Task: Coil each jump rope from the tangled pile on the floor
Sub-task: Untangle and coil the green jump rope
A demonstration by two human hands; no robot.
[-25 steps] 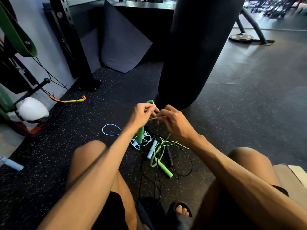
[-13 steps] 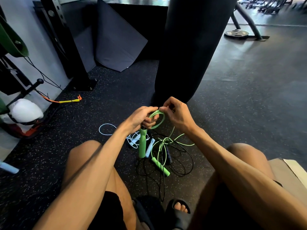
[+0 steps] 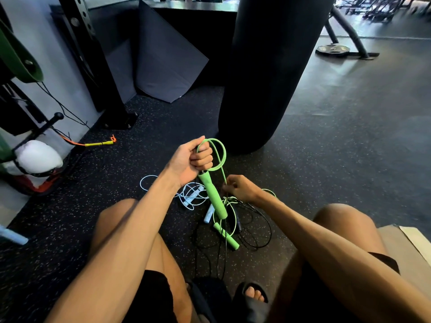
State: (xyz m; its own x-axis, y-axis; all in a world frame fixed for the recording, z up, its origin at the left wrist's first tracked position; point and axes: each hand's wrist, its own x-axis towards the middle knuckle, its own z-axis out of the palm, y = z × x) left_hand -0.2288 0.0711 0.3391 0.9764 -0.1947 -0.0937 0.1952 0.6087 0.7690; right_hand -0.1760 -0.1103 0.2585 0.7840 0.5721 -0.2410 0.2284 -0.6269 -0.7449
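Note:
My left hand [image 3: 192,160] is shut around the top of a green jump rope handle [image 3: 213,197] that hangs down, together with one loop of the green cord [image 3: 221,155] standing above the fist. My right hand [image 3: 242,188] pinches the same green cord lower down, just right of the handle. The second green handle [image 3: 227,236] lies on the floor in the tangled pile, among black rope [image 3: 258,231] loops. A light blue rope [image 3: 186,194] and its handle [image 3: 208,214] lie left of the pile.
A black punching bag [image 3: 268,73] hangs just beyond my hands. A rack post [image 3: 98,66] and a dark mat [image 3: 168,61] stand at the back left. A yellow and orange rope end [image 3: 100,143] lies on the left. My knees flank the pile; a cardboard piece [image 3: 405,248] is at right.
My left hand has risen and now grips the handle top with a full loop of green cord. My right hand has dropped from the loop to the cord beside the handle.

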